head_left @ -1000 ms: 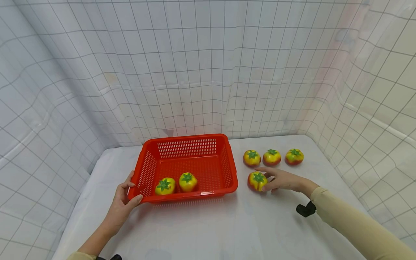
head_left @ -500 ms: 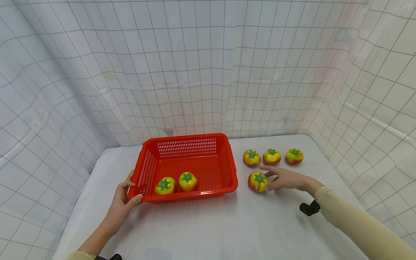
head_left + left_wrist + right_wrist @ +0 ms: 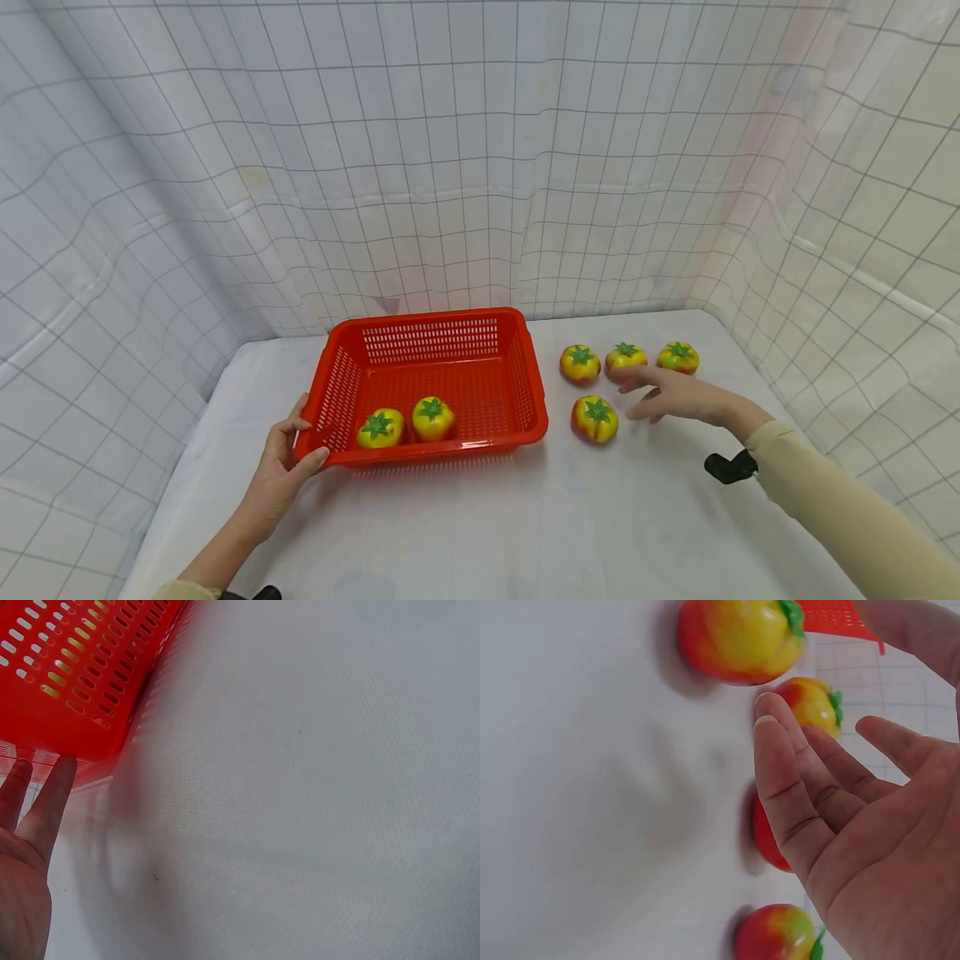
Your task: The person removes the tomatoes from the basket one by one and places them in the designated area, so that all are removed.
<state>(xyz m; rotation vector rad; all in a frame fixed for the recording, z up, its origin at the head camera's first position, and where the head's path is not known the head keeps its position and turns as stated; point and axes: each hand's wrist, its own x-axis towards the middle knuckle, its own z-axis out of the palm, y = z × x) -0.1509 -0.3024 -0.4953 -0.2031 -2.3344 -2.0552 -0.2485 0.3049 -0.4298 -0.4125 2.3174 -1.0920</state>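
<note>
A red plastic basket [image 3: 435, 454] with slotted walls holds two red-and-yellow toy fruits, a left fruit [image 3: 381, 429] and a right fruit [image 3: 432, 419], each with a green leafy top like a persimmon or tomato. My left hand [image 3: 273, 483] grips the basket's near left corner, thumb at the front rim and fingers along the left side. To the basket's right lies a similar fruit [image 3: 595, 419] on the table. My right hand [image 3: 686, 398] hovers beside that fruit, apart from it, fingers spread and holding nothing. In the right wrist view its palm and loosely bent fingers [image 3: 780, 765] show.
Behind the right hand sit three more fruits in a row: a left one [image 3: 580, 364], a middle one [image 3: 626, 358] partly behind the hand, and a right one [image 3: 678, 357]. White grid-patterned curtains [image 3: 450, 167] enclose the white table [image 3: 465, 533] at the back and sides.
My right hand has let go of the near fruit and moved up and to the right. That fruit stays almost in place. My left hand and the basket have hardly moved.
</note>
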